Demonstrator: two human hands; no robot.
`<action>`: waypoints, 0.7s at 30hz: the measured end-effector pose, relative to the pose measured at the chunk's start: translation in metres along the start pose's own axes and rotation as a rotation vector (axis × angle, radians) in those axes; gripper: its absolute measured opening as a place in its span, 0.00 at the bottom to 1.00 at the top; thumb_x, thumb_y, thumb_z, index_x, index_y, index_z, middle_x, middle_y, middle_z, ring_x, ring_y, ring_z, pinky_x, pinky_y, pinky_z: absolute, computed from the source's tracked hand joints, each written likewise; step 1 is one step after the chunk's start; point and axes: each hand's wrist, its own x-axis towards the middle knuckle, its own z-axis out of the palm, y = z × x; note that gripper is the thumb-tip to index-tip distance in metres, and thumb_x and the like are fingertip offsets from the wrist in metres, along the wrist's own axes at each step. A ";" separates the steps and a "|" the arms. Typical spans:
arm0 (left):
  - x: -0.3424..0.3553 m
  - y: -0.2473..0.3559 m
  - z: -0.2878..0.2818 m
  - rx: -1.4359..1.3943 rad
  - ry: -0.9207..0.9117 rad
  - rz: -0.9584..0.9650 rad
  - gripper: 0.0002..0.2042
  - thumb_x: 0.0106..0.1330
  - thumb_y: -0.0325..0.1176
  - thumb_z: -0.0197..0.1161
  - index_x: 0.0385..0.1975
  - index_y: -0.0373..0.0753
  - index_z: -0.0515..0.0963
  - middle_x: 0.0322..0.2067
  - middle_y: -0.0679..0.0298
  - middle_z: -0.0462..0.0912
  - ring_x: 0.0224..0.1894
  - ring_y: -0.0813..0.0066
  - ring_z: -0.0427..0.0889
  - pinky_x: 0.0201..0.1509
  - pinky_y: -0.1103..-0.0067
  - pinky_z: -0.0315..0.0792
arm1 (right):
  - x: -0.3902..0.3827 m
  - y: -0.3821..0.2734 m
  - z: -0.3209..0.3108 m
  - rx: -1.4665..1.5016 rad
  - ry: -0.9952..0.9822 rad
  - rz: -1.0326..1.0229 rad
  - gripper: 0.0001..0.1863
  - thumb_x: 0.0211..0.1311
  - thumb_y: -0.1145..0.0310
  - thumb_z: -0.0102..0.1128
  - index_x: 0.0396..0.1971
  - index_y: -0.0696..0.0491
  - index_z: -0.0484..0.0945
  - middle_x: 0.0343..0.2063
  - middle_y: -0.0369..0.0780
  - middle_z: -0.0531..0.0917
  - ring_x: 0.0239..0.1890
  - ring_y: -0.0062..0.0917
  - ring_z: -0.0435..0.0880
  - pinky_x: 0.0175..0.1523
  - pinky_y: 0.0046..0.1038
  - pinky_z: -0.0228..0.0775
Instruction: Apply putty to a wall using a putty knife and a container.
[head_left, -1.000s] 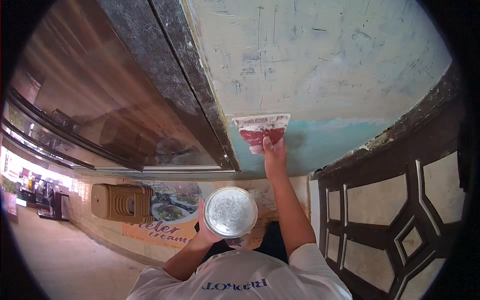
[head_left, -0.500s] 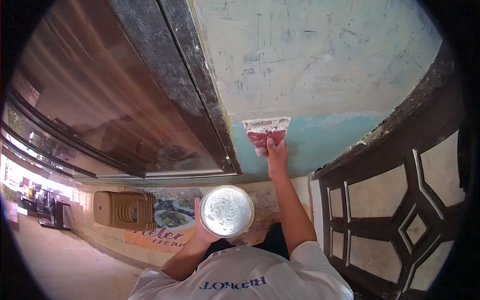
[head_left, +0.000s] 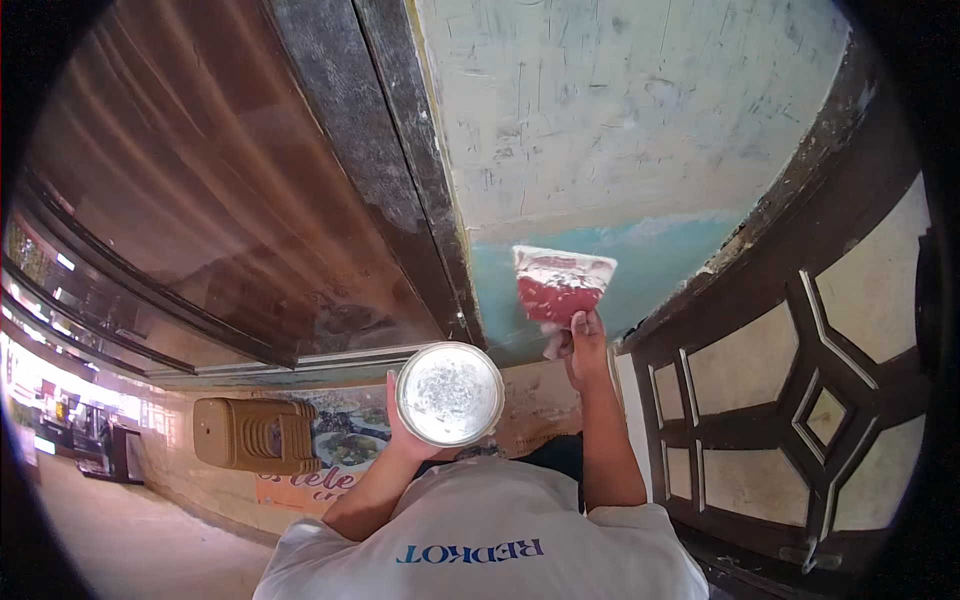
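My right hand (head_left: 588, 345) is closed on the lower edge of a red putty spreader (head_left: 556, 300), thumb across its face. White putty is smeared along the spreader's broad top edge and speckles the red part. The blade is in front of the turquoise strip of the wall (head_left: 655, 265), just below the pale, filler-coated area; I cannot tell whether it touches. My left hand (head_left: 403, 438) grips a round tub (head_left: 450, 394) from its left side, fingers mostly hidden under it. Whitish, blotchy material shows within the tub's round rim.
A dark-framed window (head_left: 395, 170) borders the wall on the left. To the right stands a brown panelled door (head_left: 745, 375) with pale inserts. Stacked tan plastic stools (head_left: 255, 435) and an orange printed banner (head_left: 300, 490) are at the lower left.
My right hand has drawn the spreader slightly down and right, and tilted it. The tub in my left hand sits a little higher in view. The view itself has shifted somewhat.
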 end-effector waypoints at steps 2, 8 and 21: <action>-0.002 0.006 0.004 -0.109 -0.014 -0.024 0.42 0.64 0.73 0.37 0.71 0.49 0.57 0.71 0.56 0.58 0.71 0.49 0.59 0.71 0.47 0.54 | -0.006 -0.014 0.006 0.046 -0.057 -0.040 0.27 0.71 0.47 0.51 0.58 0.52 0.69 0.47 0.43 0.81 0.31 0.29 0.86 0.36 0.29 0.78; -0.010 0.022 0.020 -0.052 -0.017 -0.010 0.42 0.62 0.73 0.39 0.71 0.51 0.58 0.71 0.59 0.59 0.71 0.49 0.58 0.71 0.46 0.52 | -0.016 -0.074 0.020 0.164 -0.038 -0.334 0.24 0.71 0.58 0.55 0.58 0.57 0.68 0.50 0.43 0.78 0.45 0.30 0.83 0.48 0.33 0.78; -0.015 0.021 0.034 -0.103 0.006 0.002 0.43 0.62 0.74 0.38 0.71 0.49 0.58 0.71 0.57 0.59 0.71 0.49 0.59 0.71 0.48 0.53 | -0.015 -0.096 0.006 0.291 -0.062 -0.337 0.17 0.67 0.74 0.47 0.56 0.52 0.69 0.44 0.42 0.80 0.36 0.27 0.82 0.34 0.24 0.76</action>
